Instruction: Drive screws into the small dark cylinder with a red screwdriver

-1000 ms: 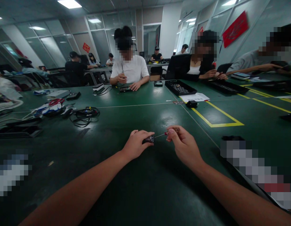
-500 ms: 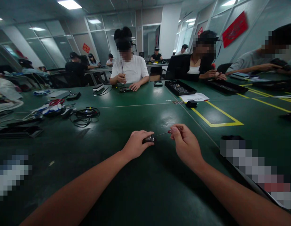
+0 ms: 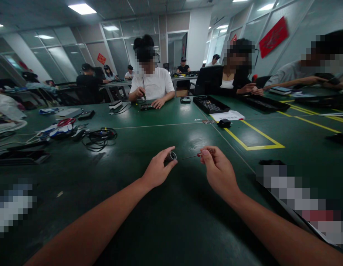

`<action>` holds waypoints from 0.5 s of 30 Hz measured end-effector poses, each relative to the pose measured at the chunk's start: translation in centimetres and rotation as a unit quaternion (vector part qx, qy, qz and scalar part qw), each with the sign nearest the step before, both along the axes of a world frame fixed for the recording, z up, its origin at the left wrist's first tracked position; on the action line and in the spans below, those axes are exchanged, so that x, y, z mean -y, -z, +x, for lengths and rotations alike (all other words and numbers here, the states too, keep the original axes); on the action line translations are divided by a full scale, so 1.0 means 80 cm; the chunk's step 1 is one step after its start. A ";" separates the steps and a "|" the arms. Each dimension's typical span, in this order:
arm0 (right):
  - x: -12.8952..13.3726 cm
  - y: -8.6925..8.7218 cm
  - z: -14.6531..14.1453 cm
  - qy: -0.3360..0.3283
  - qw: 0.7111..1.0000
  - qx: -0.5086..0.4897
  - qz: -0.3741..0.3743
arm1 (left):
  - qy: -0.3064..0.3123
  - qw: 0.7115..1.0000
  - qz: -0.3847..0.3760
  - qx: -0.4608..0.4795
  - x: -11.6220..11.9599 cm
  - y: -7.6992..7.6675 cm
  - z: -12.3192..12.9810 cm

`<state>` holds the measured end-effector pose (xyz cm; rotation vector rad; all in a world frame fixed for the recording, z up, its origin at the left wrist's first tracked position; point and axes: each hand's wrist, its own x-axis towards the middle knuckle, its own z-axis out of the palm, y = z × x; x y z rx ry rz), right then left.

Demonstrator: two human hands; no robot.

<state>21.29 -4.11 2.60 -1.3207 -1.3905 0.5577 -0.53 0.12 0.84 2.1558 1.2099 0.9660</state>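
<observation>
Mid-frame, the left hand (image 3: 157, 168) grips a dark tube (image 3: 169, 156); to its right, the right hand (image 3: 220, 170) grasps a screwdriver (image 3: 199, 154), the tip apart from the tube. A steady tube and a straight screwdriver seem best. Farther, above, lies a black tray (image 3: 219, 110).

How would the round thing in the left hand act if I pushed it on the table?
The round thing would probably roll if laid on its side, because its end looks like a circle. It might slide a bit too, since the green table looks smooth and shiny. It's likely stiff: the left hand holds it with no squashing I can see.
</observation>
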 end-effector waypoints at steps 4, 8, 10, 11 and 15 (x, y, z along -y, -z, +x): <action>0.000 0.000 0.000 -0.005 1.000 -0.007 -0.002 | -0.015 0.999 -0.023 0.021 0.002 -0.007 -0.003; -0.001 0.000 0.000 -0.006 1.000 -0.012 0.003 | -0.037 0.998 -0.044 0.003 0.005 -0.018 0.000; -0.001 0.000 -0.001 -0.007 1.000 -0.009 0.004 | -0.039 0.998 -0.048 -0.022 0.005 -0.024 0.005; -0.001 0.000 -0.001 -0.008 1.000 -0.008 0.004 | -0.036 0.997 -0.051 -0.035 0.004 -0.027 0.007; -0.001 0.000 -0.001 -0.015 1.000 -0.011 0.002 | -0.012 0.992 -0.067 -0.105 -0.004 -0.030 0.012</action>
